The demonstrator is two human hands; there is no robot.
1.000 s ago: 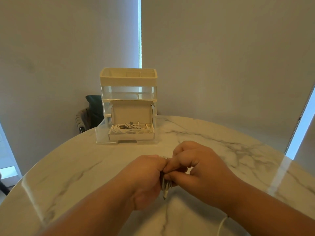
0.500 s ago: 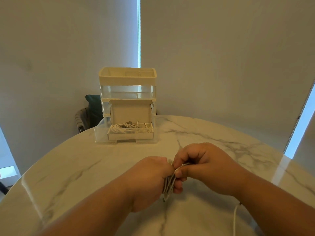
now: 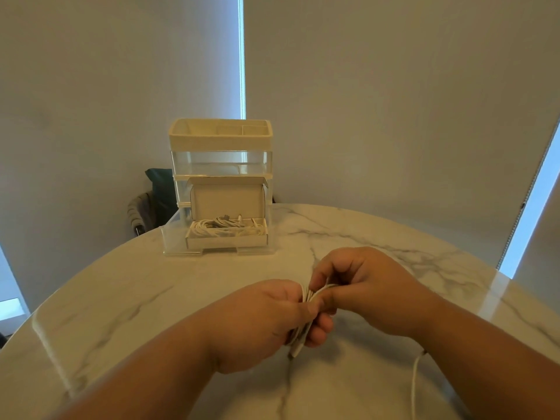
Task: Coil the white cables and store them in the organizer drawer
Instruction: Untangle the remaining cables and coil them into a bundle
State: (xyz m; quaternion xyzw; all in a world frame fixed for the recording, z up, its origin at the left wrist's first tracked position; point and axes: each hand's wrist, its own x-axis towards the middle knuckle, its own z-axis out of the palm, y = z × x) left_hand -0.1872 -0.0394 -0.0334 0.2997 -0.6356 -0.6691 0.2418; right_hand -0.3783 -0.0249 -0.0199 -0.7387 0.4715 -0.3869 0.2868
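Observation:
My left hand [image 3: 260, 322] is closed around a bundle of white cable [image 3: 304, 331] wound over its fingers, with a plug end poking out below. My right hand [image 3: 363, 286] pinches a strand of the same cable at the top of the bundle. The loose tail [image 3: 414, 386] trails off under my right forearm. At the back of the table stands the clear and cream organizer [image 3: 221, 165], its bottom drawer [image 3: 169, 237] pulled out. In the drawer sits an open white box [image 3: 227, 241] holding several coiled white cables [image 3: 224, 227].
I am at a round white marble table [image 3: 121, 298] with grey veins. Behind the organizer a dark chair [image 3: 151, 201] with something draped on it stands by the grey wall. Bright window strips show at the left and right edges.
My right hand has swung out to the right and up, laying another turn of cable over the bundle. The loose tail has shifted rightwards on the table. The left hand stays put.

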